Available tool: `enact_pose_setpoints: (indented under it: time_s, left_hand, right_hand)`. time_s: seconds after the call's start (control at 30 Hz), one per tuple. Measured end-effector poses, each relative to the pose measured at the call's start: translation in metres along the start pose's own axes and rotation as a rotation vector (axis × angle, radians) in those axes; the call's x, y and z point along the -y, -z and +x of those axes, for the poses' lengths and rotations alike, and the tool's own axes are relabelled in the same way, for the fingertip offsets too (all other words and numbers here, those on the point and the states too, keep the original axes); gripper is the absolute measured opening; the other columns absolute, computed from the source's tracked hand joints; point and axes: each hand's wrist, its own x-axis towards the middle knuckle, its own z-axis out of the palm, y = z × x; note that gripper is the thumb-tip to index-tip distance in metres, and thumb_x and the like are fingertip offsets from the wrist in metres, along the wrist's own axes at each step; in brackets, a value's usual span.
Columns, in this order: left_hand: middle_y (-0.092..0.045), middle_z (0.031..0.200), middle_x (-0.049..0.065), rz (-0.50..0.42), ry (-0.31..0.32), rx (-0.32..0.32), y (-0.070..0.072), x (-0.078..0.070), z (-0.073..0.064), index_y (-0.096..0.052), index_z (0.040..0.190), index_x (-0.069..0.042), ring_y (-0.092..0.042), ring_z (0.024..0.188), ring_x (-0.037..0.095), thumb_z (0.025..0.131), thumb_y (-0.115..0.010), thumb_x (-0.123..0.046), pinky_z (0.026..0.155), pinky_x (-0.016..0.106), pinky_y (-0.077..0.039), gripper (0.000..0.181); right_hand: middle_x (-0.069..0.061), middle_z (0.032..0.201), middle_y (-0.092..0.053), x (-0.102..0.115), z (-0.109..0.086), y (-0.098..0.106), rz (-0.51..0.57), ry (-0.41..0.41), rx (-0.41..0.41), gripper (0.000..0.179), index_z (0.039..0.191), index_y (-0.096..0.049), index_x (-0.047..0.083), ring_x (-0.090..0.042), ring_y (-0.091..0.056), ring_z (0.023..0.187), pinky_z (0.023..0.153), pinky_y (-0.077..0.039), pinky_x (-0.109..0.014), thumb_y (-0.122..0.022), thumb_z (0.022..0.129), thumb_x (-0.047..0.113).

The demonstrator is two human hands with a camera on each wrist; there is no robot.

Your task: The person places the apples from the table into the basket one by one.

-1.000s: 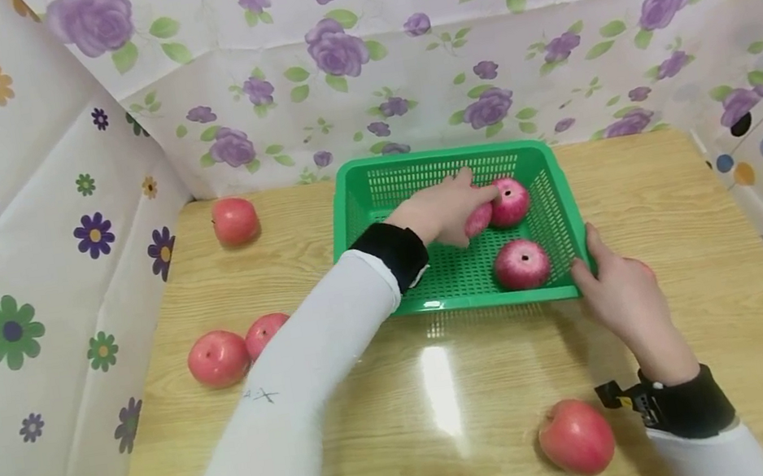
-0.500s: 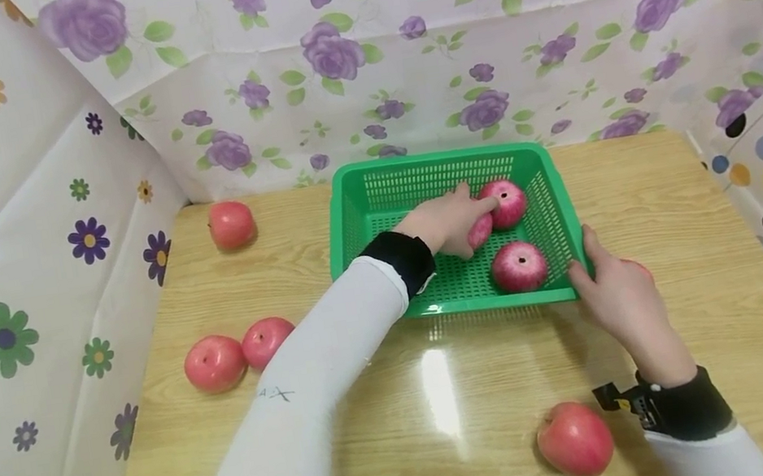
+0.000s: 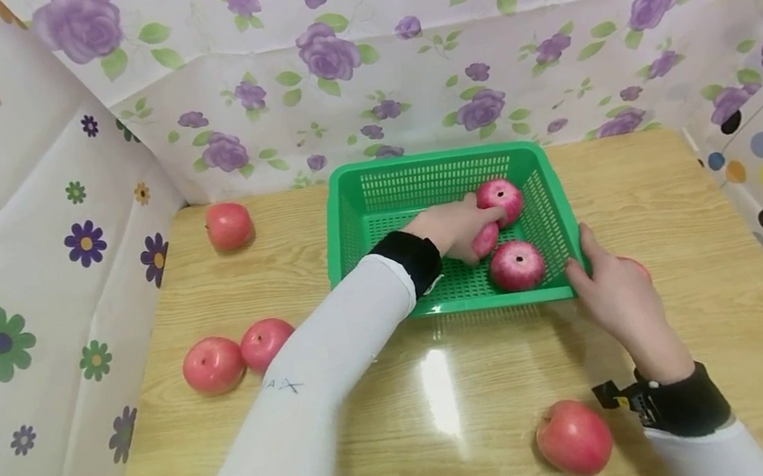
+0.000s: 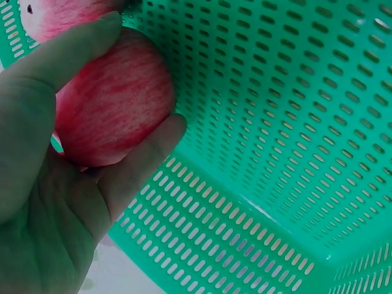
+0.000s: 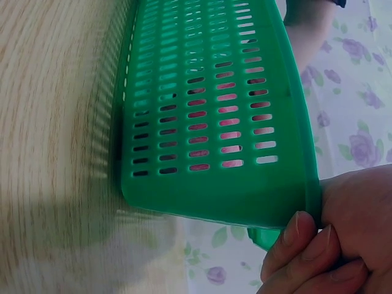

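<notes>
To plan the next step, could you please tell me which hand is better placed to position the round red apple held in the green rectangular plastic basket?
Probably the left hand: it grips that apple inside the basket, while the right hand holds the basket's near right corner.

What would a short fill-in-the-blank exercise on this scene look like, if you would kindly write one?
1. The plastic basket held by the right hand is coloured ____.
2. Counting the apple in the left hand, the basket contains ____ apples.
3. The roses on the backdrop behind the basket are ____.

Missing words: green; three; purple.
</notes>
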Motion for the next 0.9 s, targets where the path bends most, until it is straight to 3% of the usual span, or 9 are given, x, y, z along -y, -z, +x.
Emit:
enact_pose_setpoints:
  time_s: [0.47, 0.73, 0.9]
  left_hand:
    - [-0.031, 0.149, 0.025, -0.01, 0.033, 0.026, -0.004, -0.002, 0.011, -0.042, 0.141, -0.032, -0.054, 0.107, 0.023, 0.083, -0.079, -0.028, 0.083, 0.036, -0.052, 0.069]
    - [-0.023, 0.154, 0.027, -0.004, 0.034, 0.026, -0.007, -0.002, 0.011, -0.04, 0.143, -0.032, -0.05, 0.117, 0.026, 0.082, -0.079, -0.021, 0.079, 0.034, -0.053, 0.073]
    - [-0.022, 0.154, 0.026, -0.004, 0.039, 0.014, -0.009, -0.002, 0.011, -0.041, 0.142, -0.032, -0.051, 0.112, 0.024, 0.081, -0.079, -0.021, 0.075, 0.032, -0.052, 0.073]
  right_hand:
    - [-0.036, 0.133, -0.05, 0.0, 0.001, -0.001, -0.001, 0.011, -0.022, 0.067, 0.158, -0.013, 0.005, -0.045, -0.059, 0.098, 0.065, -0.05, -0.055, -0.033, 0.105, 0.042]
    - [-0.035, 0.134, -0.049, 0.0, 0.001, 0.0, 0.002, 0.008, -0.022, 0.067, 0.158, -0.013, 0.007, -0.045, -0.059, 0.099, 0.065, -0.05, -0.055, -0.033, 0.105, 0.043]
    - [-0.035, 0.134, -0.049, -0.001, 0.001, 0.0, 0.005, 0.011, -0.025, 0.067, 0.158, -0.013, 0.007, -0.045, -0.059, 0.099, 0.067, -0.049, -0.055, -0.033, 0.105, 0.043]
